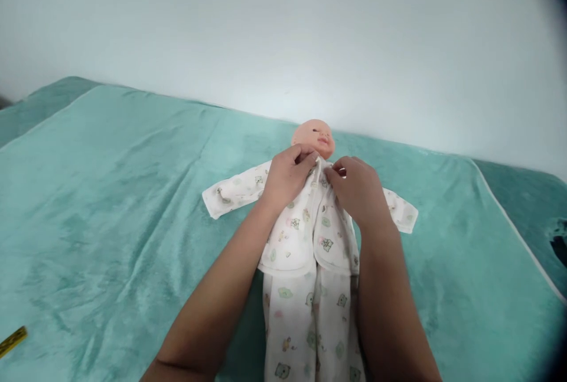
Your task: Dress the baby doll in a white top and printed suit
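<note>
A baby doll (313, 136) lies on its back, its head toward the wall. It wears a white baby jacket (290, 240) with small animal prints and matching trousers (290, 323). The jacket's sleeves spread out to both sides, and its two front edges lie side by side down the chest. Just below the doll's chin, my left hand (290, 172) pinches the jacket's edge at the collar. My right hand (357, 187) has its fingers closed on the other front edge, close to the neck. The fabric between my fingertips is partly hidden.
A green plush blanket (133, 240) with some creases covers the surface beneath the doll. Behind it rises a pale wall (283, 33). A yellow and black strip (13, 340) lies at the lower left. Something dark (560, 246) shows at the right edge.
</note>
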Available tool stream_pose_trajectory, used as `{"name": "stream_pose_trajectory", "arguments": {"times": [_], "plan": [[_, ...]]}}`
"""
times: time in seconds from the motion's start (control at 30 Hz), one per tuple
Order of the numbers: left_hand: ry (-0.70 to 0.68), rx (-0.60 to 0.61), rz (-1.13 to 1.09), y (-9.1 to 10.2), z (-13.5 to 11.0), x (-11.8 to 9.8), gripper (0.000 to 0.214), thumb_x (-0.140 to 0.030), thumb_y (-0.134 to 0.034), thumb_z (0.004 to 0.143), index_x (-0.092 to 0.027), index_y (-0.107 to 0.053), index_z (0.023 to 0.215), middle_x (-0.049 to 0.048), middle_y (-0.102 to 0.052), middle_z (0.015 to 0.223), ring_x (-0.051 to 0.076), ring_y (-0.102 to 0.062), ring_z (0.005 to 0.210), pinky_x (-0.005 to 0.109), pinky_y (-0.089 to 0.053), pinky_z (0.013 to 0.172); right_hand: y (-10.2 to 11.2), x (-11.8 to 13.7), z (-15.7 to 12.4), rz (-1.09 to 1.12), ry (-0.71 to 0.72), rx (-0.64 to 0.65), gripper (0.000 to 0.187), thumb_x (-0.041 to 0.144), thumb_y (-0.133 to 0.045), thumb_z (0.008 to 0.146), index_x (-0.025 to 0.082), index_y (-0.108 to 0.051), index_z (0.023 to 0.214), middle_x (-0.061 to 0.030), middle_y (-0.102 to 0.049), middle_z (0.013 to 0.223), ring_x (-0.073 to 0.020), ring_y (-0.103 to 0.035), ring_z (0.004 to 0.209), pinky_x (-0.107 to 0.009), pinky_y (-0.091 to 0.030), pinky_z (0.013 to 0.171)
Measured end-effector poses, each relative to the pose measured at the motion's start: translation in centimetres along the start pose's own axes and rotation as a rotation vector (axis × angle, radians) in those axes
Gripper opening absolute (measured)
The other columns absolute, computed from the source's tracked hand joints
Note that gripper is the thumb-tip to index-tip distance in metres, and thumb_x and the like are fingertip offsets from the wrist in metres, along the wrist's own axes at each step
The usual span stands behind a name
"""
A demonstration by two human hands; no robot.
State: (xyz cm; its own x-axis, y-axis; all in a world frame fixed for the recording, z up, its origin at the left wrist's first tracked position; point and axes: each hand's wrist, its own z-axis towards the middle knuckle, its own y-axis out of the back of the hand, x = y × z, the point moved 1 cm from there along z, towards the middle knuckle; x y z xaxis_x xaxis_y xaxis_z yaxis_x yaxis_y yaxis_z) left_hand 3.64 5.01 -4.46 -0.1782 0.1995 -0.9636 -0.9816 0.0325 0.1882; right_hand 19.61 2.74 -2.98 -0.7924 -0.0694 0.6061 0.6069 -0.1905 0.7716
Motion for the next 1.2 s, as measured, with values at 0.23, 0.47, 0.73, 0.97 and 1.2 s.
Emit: {"name": "stream_pose_trajectory", "arguments": {"times": [0.23,0.47,0.73,0.97,1.2], "plan": [[0.01,0.049,-0.047,0.1,0.3,0.4,0.017,-0.032,-0.059,0.089,-0.02,-0.07,0.084,-0.0004,-0.065,0.077,0.014,-0.055,0.072,0.027,-0.042,0.068,-0.2,1.3,0.0,0.288,-0.072,-0.259,0.017,0.034,-0.055,0.093,0.023,-0.055,0.08,-0.0007,-0.061,0.075,-0.0163,-0.048,0.067,-0.03,-0.036,0.063],[0.076,0.071,-0.265,0.0,0.7,1.3,0.013,-0.032,-0.065,0.087,-0.021,-0.069,0.091,0.0009,-0.068,0.083,0.014,-0.061,0.077,0.027,-0.047,0.072,-2.3,1.5,0.2,0.478,-0.111,-0.177,0.02,0.038,-0.061,0.088,0.022,-0.06,0.076,0.0013,-0.06,0.073,-0.0144,-0.049,0.067,-0.027,-0.04,0.061],[0.075,0.05,-0.264,-0.1,0.8,1.4,0.011,-0.03,-0.067,0.085,-0.02,-0.066,0.09,0.0014,-0.069,0.084,0.014,-0.062,0.077,0.027,-0.048,0.071,-3.0,0.4,0.6,0.663,-0.113,-0.135,0.025,0.042,-0.065,0.085,0.02,-0.062,0.073,0.0022,-0.056,0.069,-0.0135,-0.05,0.066,-0.027,-0.042,0.063],[0.066,0.037,-0.248,-0.1,0.8,1.7,0.008,-0.028,-0.065,0.085,-0.021,-0.062,0.089,-0.0017,-0.062,0.074,0.013,-0.057,0.069,0.026,-0.044,0.066,-3.1,1.0,0.3,0.596,-0.02,-0.114,0.02,0.038,-0.062,0.086,0.021,-0.062,0.075,-0.0009,-0.065,0.081,-0.0168,-0.057,0.076,-0.031,-0.047,0.072],[0.081,0.085,-0.296,0.4,0.9,1.5,0.012,-0.028,-0.065,0.085,-0.023,-0.062,0.095,-0.0024,-0.061,0.073,0.012,-0.058,0.068,0.026,-0.046,0.067,-2.9,1.3,0.3,0.512,0.183,-0.029,0.016,0.032,-0.065,0.085,0.023,-0.065,0.073,-0.0039,-0.062,0.104,-0.0181,-0.06,0.093,-0.033,-0.049,0.083]]}}
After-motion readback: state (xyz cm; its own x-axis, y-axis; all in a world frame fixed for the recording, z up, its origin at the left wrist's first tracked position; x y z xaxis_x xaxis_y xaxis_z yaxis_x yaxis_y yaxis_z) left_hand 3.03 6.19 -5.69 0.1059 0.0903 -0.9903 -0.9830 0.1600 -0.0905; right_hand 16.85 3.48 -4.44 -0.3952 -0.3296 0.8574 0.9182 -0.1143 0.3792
